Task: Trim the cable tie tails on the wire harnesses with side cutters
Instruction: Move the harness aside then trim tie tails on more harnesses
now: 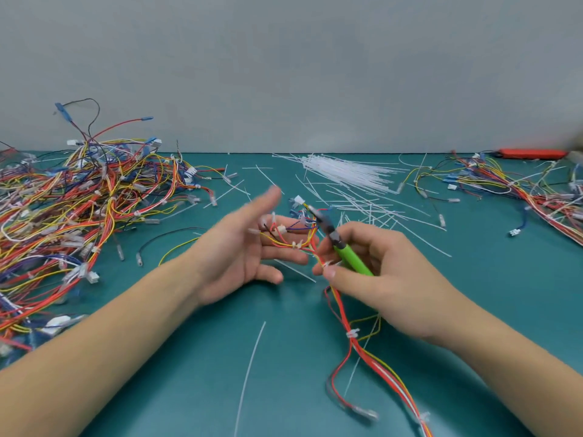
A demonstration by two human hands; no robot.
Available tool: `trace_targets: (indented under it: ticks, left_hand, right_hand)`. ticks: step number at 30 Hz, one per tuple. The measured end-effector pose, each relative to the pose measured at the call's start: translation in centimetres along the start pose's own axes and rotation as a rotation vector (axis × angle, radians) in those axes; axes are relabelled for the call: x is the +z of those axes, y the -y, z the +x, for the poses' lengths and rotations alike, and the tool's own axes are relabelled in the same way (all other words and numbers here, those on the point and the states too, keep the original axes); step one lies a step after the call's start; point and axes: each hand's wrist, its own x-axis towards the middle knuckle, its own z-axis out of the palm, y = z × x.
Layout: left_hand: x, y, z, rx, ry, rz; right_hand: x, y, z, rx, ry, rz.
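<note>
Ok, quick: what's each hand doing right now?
Left hand: open, fingers straight, harness wires lying across them.
Right hand: grip closed on the green-handled side cutters, also pinching the harness.

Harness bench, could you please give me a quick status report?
Left hand open, harness draped over its fingers. Right hand grips green-handled side cutters, pinching the wires. Loose cut tails litter the mat; nothing blocking.

The left hand (243,244) is motion-blurred, its fingertips smeared. The side cutters (339,241) show blurred jaws, so whether they bite a tie cannot be told. The left harness pile (72,209) runs off the frame's edge.
</note>
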Motion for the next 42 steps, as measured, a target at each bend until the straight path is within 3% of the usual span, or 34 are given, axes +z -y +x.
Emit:
trace_targets:
  ticks: [3, 16, 26, 32, 34, 36, 38, 42]
  left_hand:
    - [0.5, 0.6, 0.0, 0.103, -0.03, 0.105]
    - [0.3, 1.3, 0.6, 0.206, -0.096, 0.034]
    - [1.0, 1.3, 0.7, 0.185, -0.152, -0.166]
    - [0.6, 0.6, 0.1, 0.011, -0.013, -0.441]
    - [0.8, 0.5, -0.1, -0.043, 0.037, -0.391]
    - [1.4, 0.7, -0.1, -0.067, 0.027, -0.182]
    - [2.2, 1.1, 0.0, -0.043, -0.001, -0.004]
    - [3.4, 1.6, 0.1, 0.041, -0.049, 0.084]
  right_hand:
    - [0.6, -0.2, 0.0, -0.021, -0.006, -0.044]
    - [0.0, -0.7, 0.5, 0.064, -0.097, 0.19]
    - [-0.4, -0.5, 0.4, 0.111, -0.023, 0.157]
    - [-0.9, -0.7, 0.7, 0.156, -0.136, 0.292]
    - [-1.5, -0.7, 1.0, 0.224, -0.167, 0.483]
    - [-1.9, -0.7, 1.3, 0.265, -0.194, 0.642]
    - [-1.9, -0.7, 1.4, 0.272, -0.2, 0.607]
    - [-1.0, -0.6, 1.0, 0.178, -0.16, 0.407]
